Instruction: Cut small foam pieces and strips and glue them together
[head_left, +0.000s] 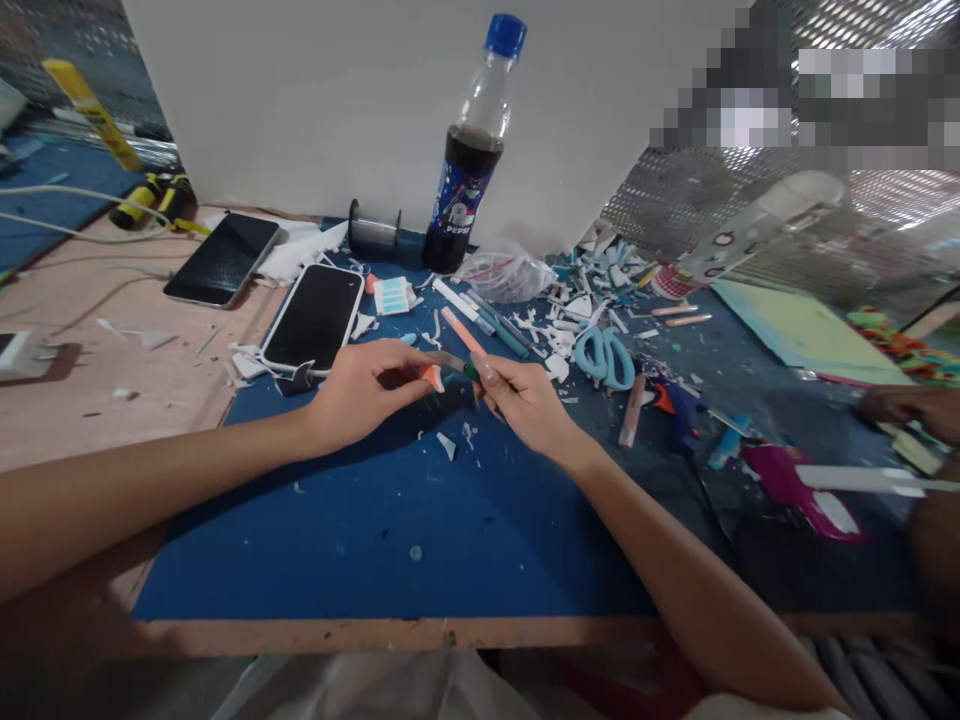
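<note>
My left hand pinches a small orange and white piece between thumb and fingertips, above the blue mat. In my right hand is a small knife; its grey blade points left and touches or nearly touches the piece. A bit of green shows where the blade meets my fingers, which hide most of the handle. White scraps lie on the mat just below my hands. An orange pen-like stick and a white marker lie just beyond them.
Behind stand a Pepsi bottle and a wire spool. Two phones, a white-framed one and a dark one, lie left. Right are blue scissors, heaped scraps, a magenta glue gun and another person's hand.
</note>
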